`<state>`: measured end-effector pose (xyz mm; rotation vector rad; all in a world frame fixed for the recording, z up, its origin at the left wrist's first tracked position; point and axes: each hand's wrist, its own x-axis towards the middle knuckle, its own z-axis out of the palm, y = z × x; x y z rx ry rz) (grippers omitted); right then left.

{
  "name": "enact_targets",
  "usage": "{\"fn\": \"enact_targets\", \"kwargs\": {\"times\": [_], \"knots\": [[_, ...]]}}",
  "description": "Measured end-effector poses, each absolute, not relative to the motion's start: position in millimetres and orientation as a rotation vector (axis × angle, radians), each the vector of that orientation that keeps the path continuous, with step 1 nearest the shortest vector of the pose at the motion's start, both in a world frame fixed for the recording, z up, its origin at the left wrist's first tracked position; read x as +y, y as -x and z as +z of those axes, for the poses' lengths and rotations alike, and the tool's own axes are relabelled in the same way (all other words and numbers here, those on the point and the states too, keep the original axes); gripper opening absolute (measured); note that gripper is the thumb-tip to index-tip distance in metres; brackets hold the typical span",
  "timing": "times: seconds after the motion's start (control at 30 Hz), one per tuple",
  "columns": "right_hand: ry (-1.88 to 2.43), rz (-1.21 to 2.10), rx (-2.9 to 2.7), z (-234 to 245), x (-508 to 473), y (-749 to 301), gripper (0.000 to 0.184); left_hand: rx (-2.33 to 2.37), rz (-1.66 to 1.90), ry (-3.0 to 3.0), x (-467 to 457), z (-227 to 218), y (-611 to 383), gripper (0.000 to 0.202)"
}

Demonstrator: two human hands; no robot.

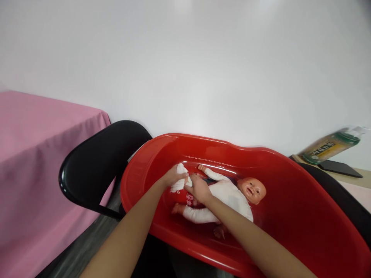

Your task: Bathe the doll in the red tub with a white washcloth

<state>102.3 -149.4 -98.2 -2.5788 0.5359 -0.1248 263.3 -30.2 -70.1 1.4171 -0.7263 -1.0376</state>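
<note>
In the head view, the person's left hand (173, 175) and right hand (201, 189) meet low over a red baby bathtub (290, 200), with a crumpled white cloth (177, 186) between them. The left hand is closed on the cloth's upper part, its fingers curled over it; the right hand, fingers bent in, pinches the edge nearer the doll. The baby doll (232, 193) lies in the tub just to the right of the cloth, its head away from the hands toward the picture's right and its limbs splayed. Its torso and the upper parts of its limbs are white, and the right hand and forearm cross over its lower body. Beneath the hands, a pink cartoon print (189, 199) shows near the doll's lower limb, and some small pale lettering beside the right hand is too small to read. At the far right a green bottle (330, 148) bears a yellow label with a dark band of yellow lettering, too blurred to make out; a dark flat slab (340, 168) lies just beside it. On the left, a black chair (98, 162) stands between the tub and a pink tablecloth (43, 116), with a pale wall (185, 69) behind.
</note>
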Motion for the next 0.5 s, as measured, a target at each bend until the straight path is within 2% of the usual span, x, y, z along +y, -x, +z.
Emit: {"fn": "enact_targets", "kwargs": {"times": [0.3,0.5], "knots": [[2.535,-0.17,0.525,-100,-145,-105,0.037,-0.849,-0.718,-1.658,-35,-75,-265,0.039],[2.513,-0.034,0.638,-99,-141,-107,0.034,-0.672,-0.872,-1.529,-38,-63,-255,0.036]]}}
